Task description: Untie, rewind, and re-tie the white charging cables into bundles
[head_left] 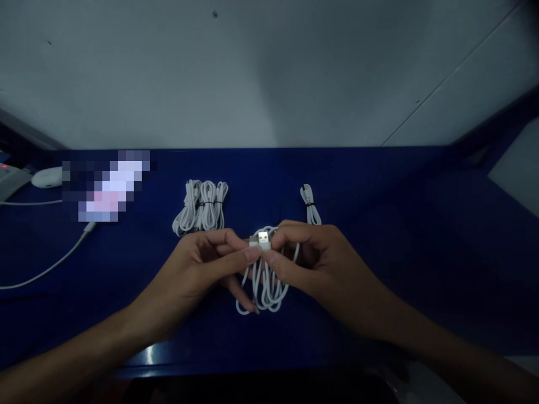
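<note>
Between my two hands hangs a loosely looped white USB cable [264, 289], with its metal plugs [263, 238] side by side at the top. My left hand [206, 261] pinches the plug on the left between thumb and forefinger, and its lower fingers reach behind the loops. My right hand [318, 258] is closed on the other plug from the right side. Behind my left hand lies a row of coiled white cables [207, 205] bound with dark ties. One more tied white cable [310, 203] lies behind my right hand, partly hidden by it.
The blue table [362, 185] runs back to a pale wall [189, 73]. At the left, a blurred-out lit screen [113, 188] has a white charging cord [54, 266] plugged in. Beside it are a white rounded object [46, 178] and a device with a red light [10, 178].
</note>
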The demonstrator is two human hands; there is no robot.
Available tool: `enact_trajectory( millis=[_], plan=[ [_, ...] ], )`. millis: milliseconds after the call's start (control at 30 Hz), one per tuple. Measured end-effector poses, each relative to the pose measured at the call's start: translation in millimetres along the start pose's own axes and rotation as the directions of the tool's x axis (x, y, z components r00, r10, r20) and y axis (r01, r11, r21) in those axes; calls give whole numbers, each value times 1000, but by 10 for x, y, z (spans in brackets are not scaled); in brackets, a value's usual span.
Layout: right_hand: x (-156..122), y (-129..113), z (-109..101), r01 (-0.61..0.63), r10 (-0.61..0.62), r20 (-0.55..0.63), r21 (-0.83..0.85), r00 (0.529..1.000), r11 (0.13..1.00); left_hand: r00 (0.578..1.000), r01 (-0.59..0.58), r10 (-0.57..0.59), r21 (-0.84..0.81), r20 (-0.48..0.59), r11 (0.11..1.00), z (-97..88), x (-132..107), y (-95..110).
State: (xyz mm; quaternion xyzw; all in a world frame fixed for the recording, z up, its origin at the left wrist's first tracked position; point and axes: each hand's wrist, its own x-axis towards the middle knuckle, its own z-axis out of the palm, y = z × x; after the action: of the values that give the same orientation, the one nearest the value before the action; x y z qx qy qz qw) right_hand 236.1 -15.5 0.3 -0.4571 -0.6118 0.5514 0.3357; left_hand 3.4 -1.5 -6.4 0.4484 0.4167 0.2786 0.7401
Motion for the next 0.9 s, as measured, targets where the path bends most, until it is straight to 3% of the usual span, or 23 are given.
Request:
enact_trajectory(
  millis=[900],
  plan=[
    [9, 6, -2, -5, 4, 27, 9, 1000, 1000, 1000, -10, 10, 0, -8, 1000, 7, 2, 8]
  ],
)
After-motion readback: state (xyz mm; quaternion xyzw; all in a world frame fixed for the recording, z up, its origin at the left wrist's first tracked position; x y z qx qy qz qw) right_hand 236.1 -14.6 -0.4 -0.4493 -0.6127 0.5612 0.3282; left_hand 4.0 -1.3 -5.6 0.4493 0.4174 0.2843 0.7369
